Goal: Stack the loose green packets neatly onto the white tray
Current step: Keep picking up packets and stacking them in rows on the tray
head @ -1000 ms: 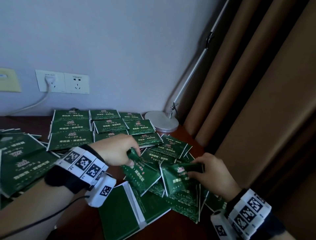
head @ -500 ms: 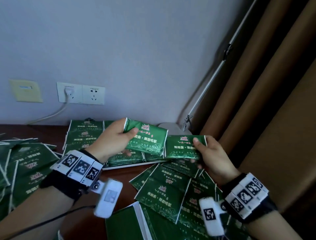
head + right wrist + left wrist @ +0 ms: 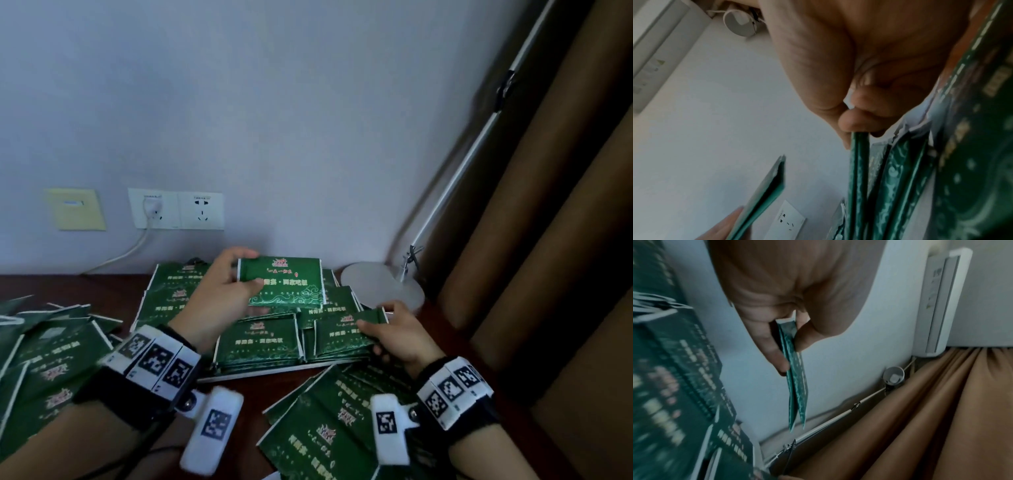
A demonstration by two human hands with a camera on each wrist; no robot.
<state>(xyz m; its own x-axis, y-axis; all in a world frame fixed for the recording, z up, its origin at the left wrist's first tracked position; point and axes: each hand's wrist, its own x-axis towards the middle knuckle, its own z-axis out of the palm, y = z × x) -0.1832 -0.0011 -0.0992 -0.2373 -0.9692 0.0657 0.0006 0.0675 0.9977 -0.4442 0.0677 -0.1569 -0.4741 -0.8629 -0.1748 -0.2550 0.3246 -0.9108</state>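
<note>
Pinching a green packet (image 3: 286, 282) by its left edge, left hand (image 3: 219, 294) fingers (image 3: 774, 352) hold it raised over the stacked packets (image 3: 260, 339) on the white tray (image 3: 253, 372). Right hand (image 3: 399, 334) fingers (image 3: 861, 120) pinch a second packet (image 3: 346, 334) lying on the front right stack. Loose packets (image 3: 329, 428) litter the worktop (image 3: 253, 397) nearby.

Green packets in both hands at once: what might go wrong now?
The left hand pinches its raised packet only by one end, so it could slip or land crooked on the stacked rows. The right hand, setting its packet down at the tray's front edge, might nudge neighbours askew.
</note>
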